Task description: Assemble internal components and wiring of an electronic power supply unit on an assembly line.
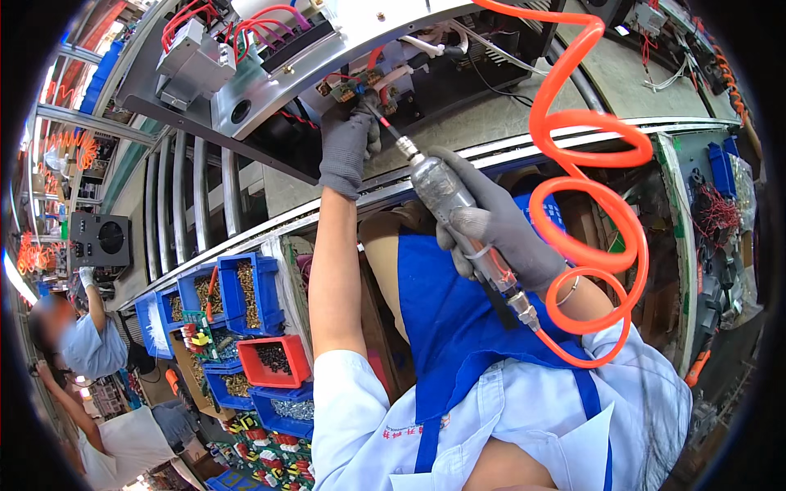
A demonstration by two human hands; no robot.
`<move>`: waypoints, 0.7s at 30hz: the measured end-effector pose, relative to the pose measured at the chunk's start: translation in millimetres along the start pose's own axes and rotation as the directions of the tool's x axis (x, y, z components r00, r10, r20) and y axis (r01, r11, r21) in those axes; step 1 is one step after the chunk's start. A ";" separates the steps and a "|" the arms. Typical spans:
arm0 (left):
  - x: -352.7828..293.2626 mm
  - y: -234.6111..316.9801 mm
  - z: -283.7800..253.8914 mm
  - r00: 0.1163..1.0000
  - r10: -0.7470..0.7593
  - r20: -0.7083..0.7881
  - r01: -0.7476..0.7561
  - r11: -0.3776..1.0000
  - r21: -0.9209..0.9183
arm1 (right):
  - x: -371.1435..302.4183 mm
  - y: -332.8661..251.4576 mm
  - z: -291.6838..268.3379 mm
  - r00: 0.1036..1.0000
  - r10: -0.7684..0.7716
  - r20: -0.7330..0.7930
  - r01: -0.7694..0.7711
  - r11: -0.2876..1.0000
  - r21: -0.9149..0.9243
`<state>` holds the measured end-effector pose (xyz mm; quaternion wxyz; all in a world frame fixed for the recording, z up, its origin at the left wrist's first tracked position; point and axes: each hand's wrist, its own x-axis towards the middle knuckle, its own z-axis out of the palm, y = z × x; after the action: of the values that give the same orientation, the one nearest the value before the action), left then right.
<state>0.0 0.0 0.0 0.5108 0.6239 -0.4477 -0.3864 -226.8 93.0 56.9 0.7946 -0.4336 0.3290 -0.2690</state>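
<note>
My right hand (pixel 508 221), in a grey glove, is wrapped round a pneumatic screwdriver (pixel 440 186). The tool slants up and left, and its long bit (pixel 389 127) reaches to the fingertips of my left hand (pixel 347 147). That hand, gloved in grey too, has its fingers drawn together at the bit's tip; what they pinch is hidden. Just past them a small circuit board (pixel 360 86) with wires sits inside the open metal chassis (pixel 286 90). From the screwdriver's lower end runs an orange coiled air hose (pixel 589 196).
Blue parts bins (pixel 262 295) and a red bin (pixel 274 360) of screws stand left of my arm. Metal rollers (pixel 201 196) lie beyond them. A black boxed unit (pixel 100 239) is farther left, with a co-worker (pixel 90 340) beside it. Blue-edged wiring supplies (pixel 720 172) hang at right.
</note>
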 end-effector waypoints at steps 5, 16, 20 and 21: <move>-3.2 12.7 -3.2 0.997 0.030 -0.076 -0.027 0.999 0.039 | 15.2 4.0 6.5 0.999 -0.022 0.028 0.020 0.998 0.054; 2.3 -7.1 -1.4 0.998 0.045 -0.052 -0.048 0.998 -0.044 | 30.3 50.5 -11.7 0.943 -0.138 0.301 -0.044 0.848 0.527; 9.1 -23.9 -9.7 0.993 0.101 -0.063 -0.103 0.995 -0.021 | 39.4 49.0 3.0 0.989 -0.053 0.139 0.020 0.972 0.234; 10.5 -14.6 0.2 0.994 0.100 -0.042 -0.102 0.994 -0.040 | 36.9 43.7 0.5 0.989 0.033 0.147 -0.080 0.940 0.332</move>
<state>5.3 -9.0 -14.7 0.5518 0.5972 -0.4599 -0.3569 -196.6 88.0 8.6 0.8854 -0.2993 0.2343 -0.2675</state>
